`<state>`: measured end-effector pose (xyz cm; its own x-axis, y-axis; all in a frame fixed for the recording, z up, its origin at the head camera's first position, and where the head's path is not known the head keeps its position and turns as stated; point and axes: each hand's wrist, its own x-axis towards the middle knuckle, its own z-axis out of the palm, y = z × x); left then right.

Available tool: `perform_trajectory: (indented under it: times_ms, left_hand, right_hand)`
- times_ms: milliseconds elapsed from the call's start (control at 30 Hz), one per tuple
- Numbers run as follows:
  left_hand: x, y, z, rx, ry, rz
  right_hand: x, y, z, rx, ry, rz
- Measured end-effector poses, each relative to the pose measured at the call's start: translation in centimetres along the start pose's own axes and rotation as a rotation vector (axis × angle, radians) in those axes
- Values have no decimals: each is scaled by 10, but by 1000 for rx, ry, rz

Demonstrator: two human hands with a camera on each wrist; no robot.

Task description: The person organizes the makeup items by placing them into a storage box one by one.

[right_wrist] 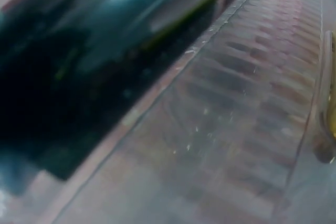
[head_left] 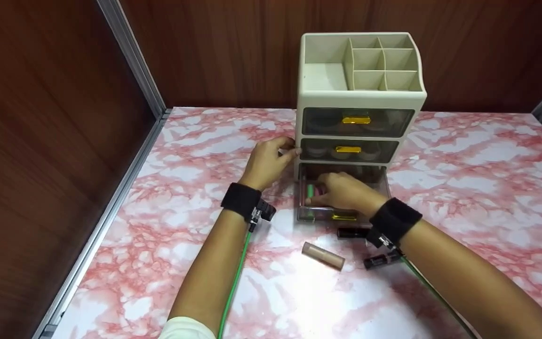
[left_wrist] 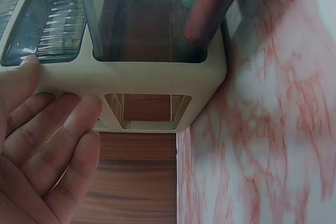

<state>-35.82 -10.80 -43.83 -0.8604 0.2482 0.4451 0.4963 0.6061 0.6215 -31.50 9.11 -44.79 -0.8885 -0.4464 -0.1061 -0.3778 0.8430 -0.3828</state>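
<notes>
My right hand (head_left: 346, 190) reaches into the pulled-out clear bottom drawer (head_left: 381, 181) of a cream drawer organizer (head_left: 362, 100). Thumb and fingers close around a pinkish-red tube (left_wrist: 212, 9), mostly hidden by the hand in the head view. Beside it in the drawer is a green tube (head_left: 310, 190). My left hand (head_left: 268, 162) is at the organizer's left side. In the left wrist view its thumb touches the front frame, while the other fingers lie extended along the side wall. The right wrist view shows a dark tube (right_wrist: 105, 51) close by the ribbed drawer front (right_wrist: 226, 114).
On the marbled table (head_left: 195, 188) before the drawer lie a beige tube (head_left: 322, 255), a black tube (head_left: 352, 233) and another black tube (head_left: 381, 260). Two upper drawers with gold handles are closed. Wooden panels (head_left: 228, 52) stand behind and to the left.
</notes>
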Motion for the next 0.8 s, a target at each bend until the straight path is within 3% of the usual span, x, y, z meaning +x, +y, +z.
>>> perform_trajectory:
  times_ms: [500,800]
  left_hand:
    - [0,0,0,-21,-12,-3]
    - [0,-1,0,-11,-12,-12]
  right_hand:
    - [-3,5,0,-13,16,40]
    - [-1,8,0,107,-45,-19]
